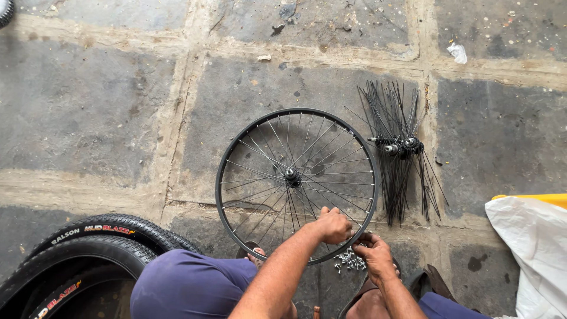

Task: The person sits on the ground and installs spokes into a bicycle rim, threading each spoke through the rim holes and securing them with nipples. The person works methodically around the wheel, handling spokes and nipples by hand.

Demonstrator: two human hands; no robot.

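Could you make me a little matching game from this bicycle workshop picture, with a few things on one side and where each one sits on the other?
Things:
1. spoked wheel rim
2. hubs with loose spokes
3. tyres
4. white plastic bag

Places:
A. bottom left corner
B. right edge, under a yellow thing
C. flat on the stone floor, middle, under both hands
D. just right of the wheel

Pairs: 1-C, 2-D, 3-A, 4-B. The left hand and right hand work at the rim's near edge, by a pile of small metal nipples.
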